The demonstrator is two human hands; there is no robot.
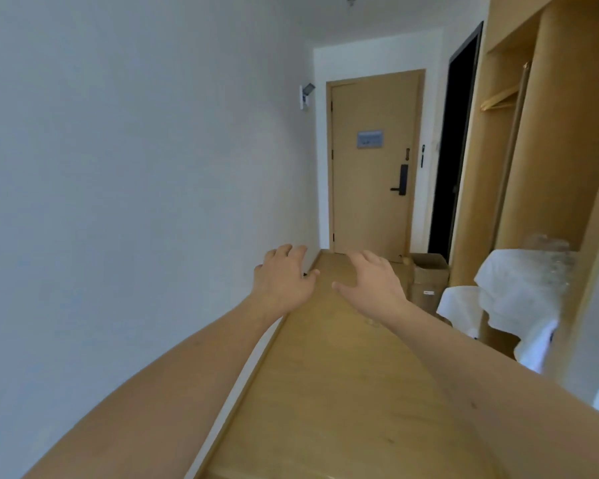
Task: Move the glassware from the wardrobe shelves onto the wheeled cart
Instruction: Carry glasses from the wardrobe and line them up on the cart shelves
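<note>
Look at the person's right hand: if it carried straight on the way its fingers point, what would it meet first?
Nothing nearby: the right hand is open, pointing down the corridor. The closed door is probably first, though depth is unclear.

Two hands [284, 281] [374, 278]; one door [374, 160]; one cardboard box [429, 278].

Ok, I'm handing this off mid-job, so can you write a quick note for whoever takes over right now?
Left hand: open, empty, held out in front.
Right hand: open, empty, beside it.
Glassware: blurry clear pieces on the wardrobe shelf at right, above draped white cloths; the number cannot be told.
Cart: not in view.
Done: nothing that can be confirmed from here.
Left: turn right to the shelf, pick up the glassware and carry it to the cart.
</note>
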